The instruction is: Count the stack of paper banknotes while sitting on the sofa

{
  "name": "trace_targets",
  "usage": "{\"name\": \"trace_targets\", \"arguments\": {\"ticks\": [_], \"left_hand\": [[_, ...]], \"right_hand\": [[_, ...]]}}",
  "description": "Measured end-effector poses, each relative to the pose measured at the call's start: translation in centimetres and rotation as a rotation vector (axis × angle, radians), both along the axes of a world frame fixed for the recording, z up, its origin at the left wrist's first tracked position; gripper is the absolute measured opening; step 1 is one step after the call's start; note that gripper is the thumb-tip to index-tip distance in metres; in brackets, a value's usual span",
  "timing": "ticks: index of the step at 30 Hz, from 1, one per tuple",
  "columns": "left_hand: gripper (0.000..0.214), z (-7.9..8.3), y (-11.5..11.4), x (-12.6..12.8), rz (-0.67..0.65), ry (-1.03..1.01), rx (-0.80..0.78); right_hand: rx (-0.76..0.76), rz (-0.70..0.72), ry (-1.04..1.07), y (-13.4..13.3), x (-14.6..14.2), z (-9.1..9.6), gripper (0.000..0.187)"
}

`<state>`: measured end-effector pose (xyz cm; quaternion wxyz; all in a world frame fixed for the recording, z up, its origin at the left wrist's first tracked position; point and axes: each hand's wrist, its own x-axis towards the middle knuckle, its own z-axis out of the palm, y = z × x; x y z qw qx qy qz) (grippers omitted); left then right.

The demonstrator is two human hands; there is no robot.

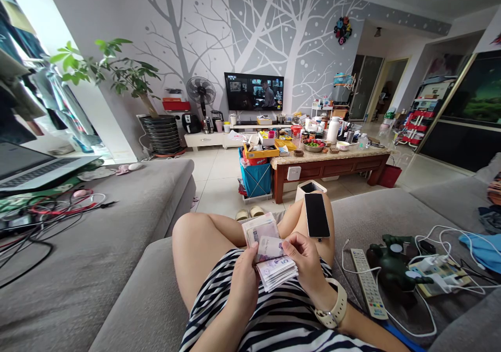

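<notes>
A folded stack of purple-white banknotes (pixel 278 272) sits over my lap, gripped along its left side by my left hand (pixel 246 274), thumb on top. Behind it, more of the notes (pixel 263 227) fan upward, a printed 5 showing. Thumb and fingers of my right hand (pixel 304 258) pinch the right edge of a note at the middle of the stack. A pale watch (pixel 332 305) is strapped round my right wrist. On my right knee lies a smartphone (pixel 317 215) with a dark screen, touched by neither hand.
Right of me on the grey sofa lie a remote control (pixel 368 283), a dark green figure-like object (pixel 395 260) and a power strip (pixel 440 274) with white cables. A laptop (pixel 39 172) and tangled cables (pixel 43 226) are at left. Ahead stands a cluttered coffee table (pixel 332 170).
</notes>
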<state>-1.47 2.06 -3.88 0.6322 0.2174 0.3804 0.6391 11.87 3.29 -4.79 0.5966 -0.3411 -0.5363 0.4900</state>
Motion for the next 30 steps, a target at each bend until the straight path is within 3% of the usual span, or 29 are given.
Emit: {"name": "trace_targets", "arguments": {"ticks": [14, 30], "left_hand": [[0.03, -0.3, 0.2, -0.2, -0.002, 0.067, 0.006], [0.026, 1.7, -0.9, 0.4, 0.017, 0.041, -0.015]], "right_hand": [[0.008, 0.036, 0.035, -0.2, 0.0, -0.2, 0.025], [0.039, 0.02, -0.002, -0.5, 0.0, 0.2, 0.039]]}}
